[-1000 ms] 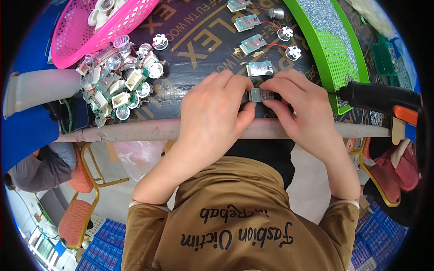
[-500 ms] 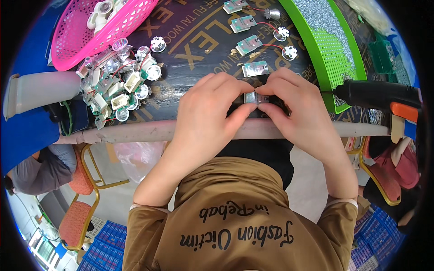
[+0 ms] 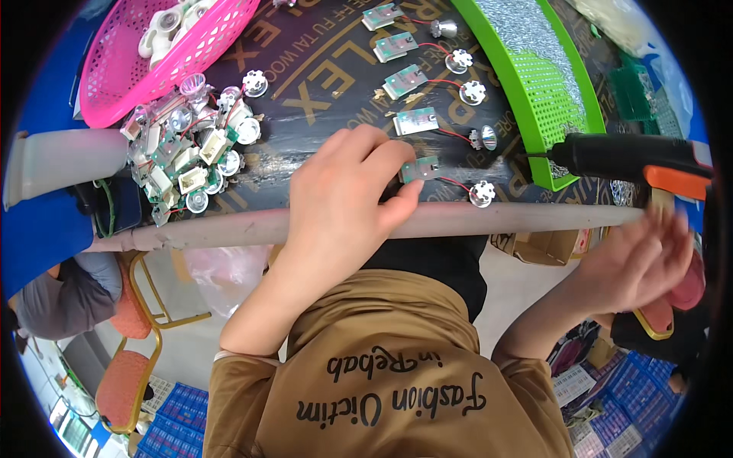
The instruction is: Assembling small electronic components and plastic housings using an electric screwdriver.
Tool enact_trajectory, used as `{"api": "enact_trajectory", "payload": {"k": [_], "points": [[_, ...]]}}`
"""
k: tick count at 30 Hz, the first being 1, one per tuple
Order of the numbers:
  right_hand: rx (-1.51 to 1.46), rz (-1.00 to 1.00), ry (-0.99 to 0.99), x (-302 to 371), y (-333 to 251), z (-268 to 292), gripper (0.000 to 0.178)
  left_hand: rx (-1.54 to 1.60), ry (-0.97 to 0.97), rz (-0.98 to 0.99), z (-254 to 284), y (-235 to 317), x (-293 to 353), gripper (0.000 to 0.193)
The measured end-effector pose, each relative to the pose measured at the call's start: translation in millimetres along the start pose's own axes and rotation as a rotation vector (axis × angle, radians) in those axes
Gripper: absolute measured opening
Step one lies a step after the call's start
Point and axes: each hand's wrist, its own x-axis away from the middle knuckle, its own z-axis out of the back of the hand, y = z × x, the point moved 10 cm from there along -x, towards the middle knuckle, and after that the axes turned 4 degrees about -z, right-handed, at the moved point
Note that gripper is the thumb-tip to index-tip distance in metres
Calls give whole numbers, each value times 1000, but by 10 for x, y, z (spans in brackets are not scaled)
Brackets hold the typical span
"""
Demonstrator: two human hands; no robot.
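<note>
My left hand (image 3: 347,191) rests at the table's front edge, thumb and forefinger pinching the left end of a small green circuit board (image 3: 424,168). A red wire runs from that board to a white star-shaped LED piece with a clear lens (image 3: 482,194). Off to the right, my right hand (image 3: 641,263) is raised in front of the edge, its fingers smeared by motion. It is nearest to a black and orange power screwdriver (image 3: 634,158), whose bit points left over the table. A flat wooden piece (image 3: 661,201) shows just above its fingers.
Behind the held board, several like boards with wired lenses (image 3: 416,120) lie in a column. A green tray (image 3: 538,164) of small screws stands right of them. At left are a heap of lamp modules (image 3: 191,156), a pink basket (image 3: 99,99) and a whitish container (image 3: 72,164).
My right hand has left the board and swung right, toward the screwdriver. My left hand stays at the board, whose wire and lens now show. The whole view has shifted slightly.
</note>
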Motion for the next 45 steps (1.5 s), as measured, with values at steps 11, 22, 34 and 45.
{"api": "enact_trajectory", "payload": {"k": [11, 22, 34, 45], "points": [[-293, -343, -504, -323, 538, -627, 76, 57, -29, 129, -20, -115, 68, 20], [-639, -361, -408, -724, 813, -684, 39, 111, -78, 155, -59, -131, 29, 23], [-803, -387, -516, -648, 994, -1050, 100, 125, -73, 159, -59, -126, 11, 22], [-611, -359, -355, -586, 1105, -1133, 71, 124, -64, 161, -56, -142, 15, 22]]}}
